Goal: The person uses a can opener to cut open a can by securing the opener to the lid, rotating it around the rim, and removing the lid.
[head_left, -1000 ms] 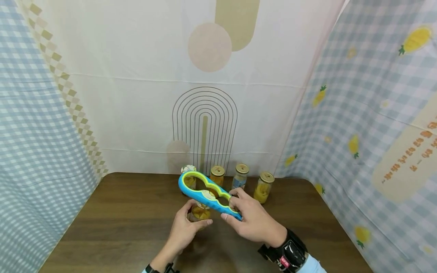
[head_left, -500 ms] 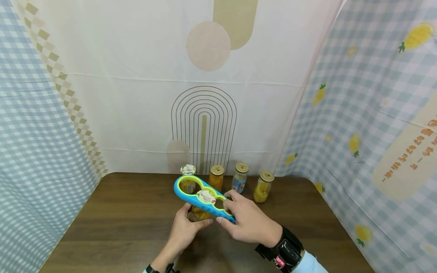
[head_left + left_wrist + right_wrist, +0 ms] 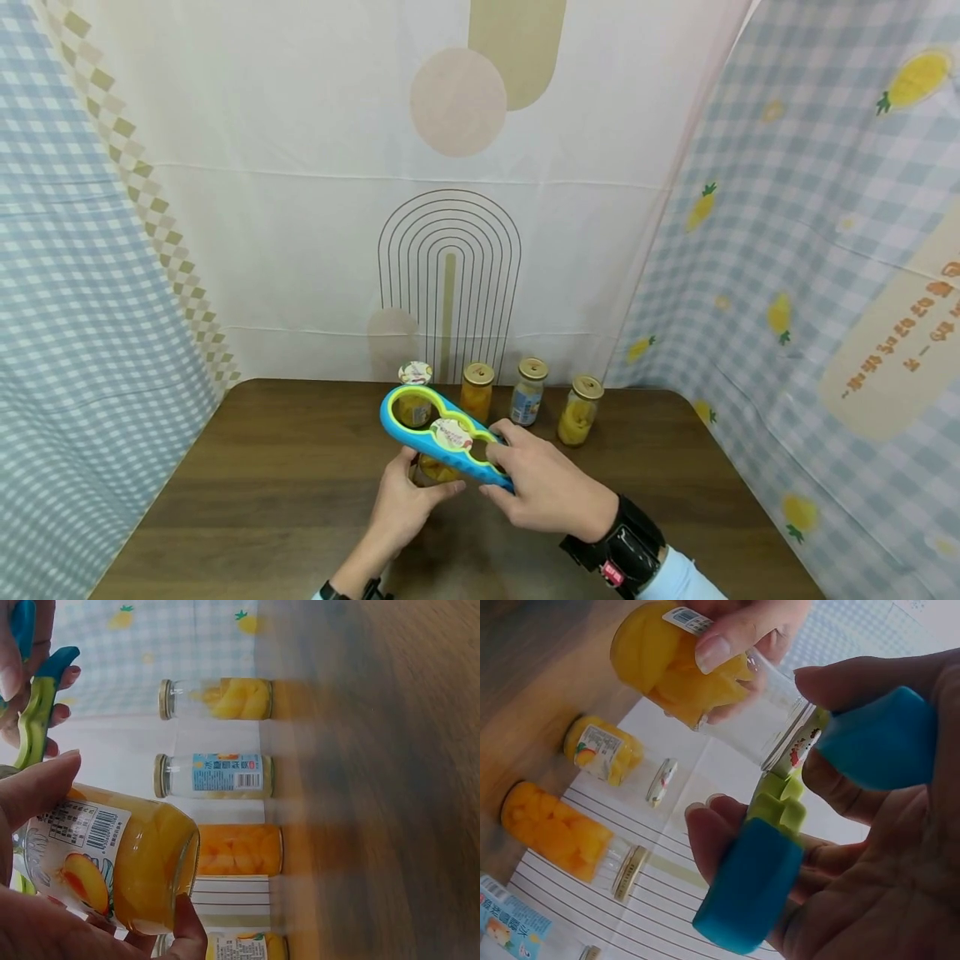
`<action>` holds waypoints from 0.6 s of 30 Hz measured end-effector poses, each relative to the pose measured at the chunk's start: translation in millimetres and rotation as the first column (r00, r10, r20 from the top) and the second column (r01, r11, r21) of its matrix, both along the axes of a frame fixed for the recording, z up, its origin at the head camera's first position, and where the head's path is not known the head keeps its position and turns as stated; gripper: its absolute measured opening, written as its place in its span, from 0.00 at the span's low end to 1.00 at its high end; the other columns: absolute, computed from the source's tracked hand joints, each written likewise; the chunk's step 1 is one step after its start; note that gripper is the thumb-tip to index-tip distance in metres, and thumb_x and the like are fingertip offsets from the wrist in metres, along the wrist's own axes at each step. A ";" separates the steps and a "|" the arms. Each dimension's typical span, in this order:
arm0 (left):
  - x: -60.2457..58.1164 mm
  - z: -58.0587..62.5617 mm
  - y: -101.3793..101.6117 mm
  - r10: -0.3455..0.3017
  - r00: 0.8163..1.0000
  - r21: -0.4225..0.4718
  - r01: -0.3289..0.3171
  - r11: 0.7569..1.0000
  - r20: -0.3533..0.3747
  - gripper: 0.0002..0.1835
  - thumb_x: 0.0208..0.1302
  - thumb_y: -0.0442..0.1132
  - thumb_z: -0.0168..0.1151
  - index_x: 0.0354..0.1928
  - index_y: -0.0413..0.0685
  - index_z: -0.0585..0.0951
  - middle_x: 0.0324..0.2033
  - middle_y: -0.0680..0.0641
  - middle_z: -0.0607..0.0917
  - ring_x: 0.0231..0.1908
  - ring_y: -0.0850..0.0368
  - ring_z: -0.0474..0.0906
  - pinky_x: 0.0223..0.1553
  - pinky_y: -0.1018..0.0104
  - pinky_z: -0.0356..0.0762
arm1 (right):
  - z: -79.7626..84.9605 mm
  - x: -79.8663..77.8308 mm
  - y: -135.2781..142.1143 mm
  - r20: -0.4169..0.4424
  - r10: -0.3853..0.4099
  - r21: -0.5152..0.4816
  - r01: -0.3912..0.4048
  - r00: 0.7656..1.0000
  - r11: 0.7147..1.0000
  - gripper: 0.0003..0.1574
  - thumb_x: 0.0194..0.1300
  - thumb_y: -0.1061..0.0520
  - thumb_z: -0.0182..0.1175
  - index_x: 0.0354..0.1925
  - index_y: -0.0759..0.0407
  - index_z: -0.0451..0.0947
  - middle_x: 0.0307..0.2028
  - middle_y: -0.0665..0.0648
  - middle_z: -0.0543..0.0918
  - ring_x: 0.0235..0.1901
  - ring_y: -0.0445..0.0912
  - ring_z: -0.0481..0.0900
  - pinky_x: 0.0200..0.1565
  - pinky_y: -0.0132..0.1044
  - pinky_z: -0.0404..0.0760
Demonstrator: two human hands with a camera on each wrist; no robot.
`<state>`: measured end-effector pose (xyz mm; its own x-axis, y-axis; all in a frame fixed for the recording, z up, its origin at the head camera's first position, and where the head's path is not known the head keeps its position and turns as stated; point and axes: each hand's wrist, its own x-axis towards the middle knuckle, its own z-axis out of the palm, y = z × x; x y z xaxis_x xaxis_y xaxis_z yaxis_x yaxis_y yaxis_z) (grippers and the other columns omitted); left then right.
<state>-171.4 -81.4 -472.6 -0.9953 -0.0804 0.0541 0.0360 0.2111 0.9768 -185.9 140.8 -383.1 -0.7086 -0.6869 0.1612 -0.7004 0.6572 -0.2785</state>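
Note:
My left hand (image 3: 401,500) grips a glass jar of yellow fruit pieces (image 3: 154,862); its label shows a peach and a barcode. The jar leans in the left wrist view, its base edge pinched by a finger. My right hand (image 3: 558,492) holds a blue multi-ring jar opener (image 3: 420,439) with a lime-green lining. The opener's middle ring frames the jar's white patterned lid (image 3: 452,433) in the head view. In the right wrist view the green lining (image 3: 776,806) lies right at the lid's edge. The opener covers part of the jar from above.
Along the table's (image 3: 262,475) back stand a jar with a patterned lid (image 3: 415,372), a jar of orange fruit (image 3: 477,392), a blue-labelled jar (image 3: 527,396) and a jar of yellow fruit (image 3: 578,412). A cloth backdrop (image 3: 315,250) hangs behind them.
The opener has moved left and down with my right hand, so its middle ring now frames the lid instead of hovering above it. My left hand keeps its grip on the jar.

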 end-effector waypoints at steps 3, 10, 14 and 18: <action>0.1 -0.1 -0.7 0.001 1.000 0.000 -0.001 1.000 0.004 0.38 0.53 0.43 0.85 0.66 0.47 0.79 0.65 0.42 0.84 0.67 0.42 0.77 0.67 0.37 0.75 | 0.0 -0.2 -1.7 -0.009 0.000 0.017 0.000 1.000 1.000 0.17 0.73 0.45 0.68 0.33 0.44 0.70 0.49 0.49 0.75 0.33 0.38 0.69 0.35 0.28 0.72; -1.5 -4.3 -1.1 0.018 1.000 -0.024 -0.018 1.000 0.003 0.37 0.54 0.43 0.85 0.65 0.45 0.78 0.64 0.42 0.85 0.65 0.42 0.79 0.66 0.38 0.77 | -3.0 -1.4 -7.8 -0.043 -0.010 0.064 0.012 0.999 0.998 0.14 0.73 0.49 0.67 0.34 0.45 0.72 0.43 0.49 0.72 0.30 0.38 0.67 0.32 0.28 0.70; -2.3 -6.5 -1.2 0.030 0.999 -0.016 -0.030 0.999 0.015 0.36 0.56 0.43 0.84 0.66 0.47 0.78 0.64 0.43 0.85 0.65 0.43 0.80 0.66 0.40 0.78 | -5.5 -2.1 -10.3 -0.074 -0.007 0.071 0.012 0.997 0.997 0.13 0.72 0.52 0.66 0.33 0.46 0.72 0.42 0.50 0.73 0.29 0.38 0.66 0.31 0.29 0.67; -1.9 -7.8 -1.5 0.030 1.000 -0.017 -0.030 0.999 0.004 0.36 0.56 0.43 0.84 0.66 0.47 0.78 0.63 0.43 0.85 0.63 0.44 0.81 0.64 0.42 0.80 | -9.9 -2.7 -12.6 -0.115 -0.014 0.085 0.024 0.993 0.996 0.13 0.70 0.55 0.67 0.32 0.48 0.71 0.41 0.52 0.73 0.29 0.39 0.65 0.30 0.30 0.66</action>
<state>-173.3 -82.9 -480.4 -0.9926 -0.1097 0.0517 0.0254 0.2288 0.9731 -188.6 128.2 -393.0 -0.7019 -0.6884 0.1828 -0.7116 0.6886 -0.1392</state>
